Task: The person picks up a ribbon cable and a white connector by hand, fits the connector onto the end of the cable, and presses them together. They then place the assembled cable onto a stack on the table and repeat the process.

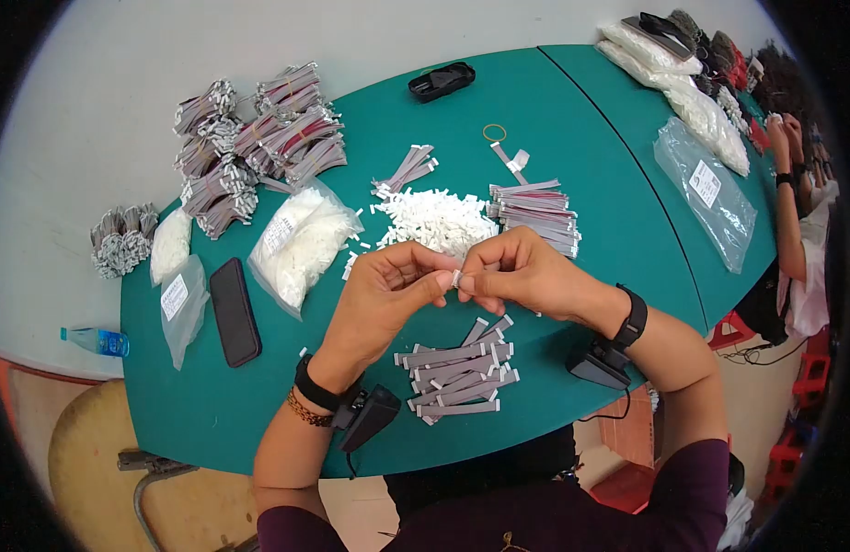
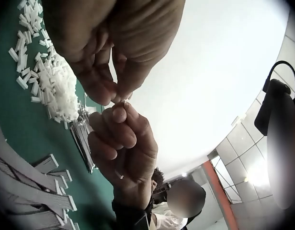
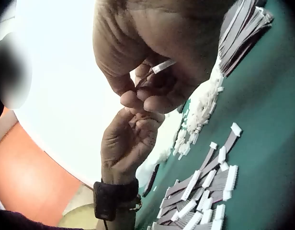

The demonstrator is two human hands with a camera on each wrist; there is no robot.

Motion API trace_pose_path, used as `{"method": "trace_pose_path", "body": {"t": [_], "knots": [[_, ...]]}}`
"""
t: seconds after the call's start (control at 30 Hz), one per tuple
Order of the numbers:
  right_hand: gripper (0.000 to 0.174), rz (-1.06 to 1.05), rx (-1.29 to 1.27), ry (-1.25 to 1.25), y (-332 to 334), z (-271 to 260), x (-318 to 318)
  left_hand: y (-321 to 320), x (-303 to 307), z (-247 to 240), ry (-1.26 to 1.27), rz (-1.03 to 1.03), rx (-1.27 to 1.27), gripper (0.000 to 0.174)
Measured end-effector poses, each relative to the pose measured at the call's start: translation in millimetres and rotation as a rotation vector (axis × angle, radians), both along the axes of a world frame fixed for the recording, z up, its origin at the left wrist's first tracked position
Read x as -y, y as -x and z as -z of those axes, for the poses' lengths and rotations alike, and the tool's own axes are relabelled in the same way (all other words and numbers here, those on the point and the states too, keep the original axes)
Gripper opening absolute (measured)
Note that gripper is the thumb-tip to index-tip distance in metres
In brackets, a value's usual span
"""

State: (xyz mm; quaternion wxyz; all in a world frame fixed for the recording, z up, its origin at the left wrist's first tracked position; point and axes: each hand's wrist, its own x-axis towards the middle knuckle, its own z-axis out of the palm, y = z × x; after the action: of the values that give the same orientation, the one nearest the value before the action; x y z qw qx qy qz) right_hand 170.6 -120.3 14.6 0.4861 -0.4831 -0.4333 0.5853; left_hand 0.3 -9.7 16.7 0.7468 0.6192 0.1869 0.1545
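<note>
In the head view, a bulging clear bag (image 1: 280, 230) of small white pieces lies left of centre and a flat, labelled bag (image 1: 706, 184) at upper right, while mid-frame the left hand (image 1: 388, 290) and right hand (image 1: 531, 271) pinch a white plug (image 1: 456, 278) at their fingertips, forearms (image 1: 687, 377) angling in from the lower corners. In the left wrist view, the left hand points downward from the top, fingertips meeting the right hand's near centre. In the right wrist view, the right hand's curled fingers hold a short cable (image 3: 147, 76).
</note>
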Motion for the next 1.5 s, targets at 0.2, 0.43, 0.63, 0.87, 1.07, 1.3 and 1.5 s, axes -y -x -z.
{"method": "trace_pose_path", "body": {"t": [0.2,0.43,0.63,0.87,1.07,1.3,1.5], "knots": [[0.014,-0.023,-0.059,0.016,-0.3,4.4,-0.9,1.5,-2.0,1.0,0.003,0.013,-0.008,0.014],[0.015,-0.004,0.056,-0.01,1.3,4.3,0.6,2.4,-4.1,4.5,0.022,0.017,-0.013,0.014],[0.016,0.012,-0.017,0.016,1.9,5.3,0.1,1.2,-1.8,5.9,-0.011,-0.019,-0.003,0.013],[0.017,0.038,0.147,-0.037,3.7,3.9,2.1,1.0,-1.0,6.3,-0.005,-0.021,0.0,0.013],[0.016,0.012,0.142,-0.02,0.6,3.1,-0.1,1.1,-0.8,4.9,-0.001,-0.021,-0.012,0.014],[0.016,-0.017,0.182,-0.019,-3.3,-2.7,-0.6,-0.3,-4.0,5.2,0.014,-0.019,0.015,0.018],[0.016,0.156,0.417,-0.158,0.2,-9.8,3.9,-1.3,-3.0,6.6,0.047,-0.103,0.032,0.023]]}}
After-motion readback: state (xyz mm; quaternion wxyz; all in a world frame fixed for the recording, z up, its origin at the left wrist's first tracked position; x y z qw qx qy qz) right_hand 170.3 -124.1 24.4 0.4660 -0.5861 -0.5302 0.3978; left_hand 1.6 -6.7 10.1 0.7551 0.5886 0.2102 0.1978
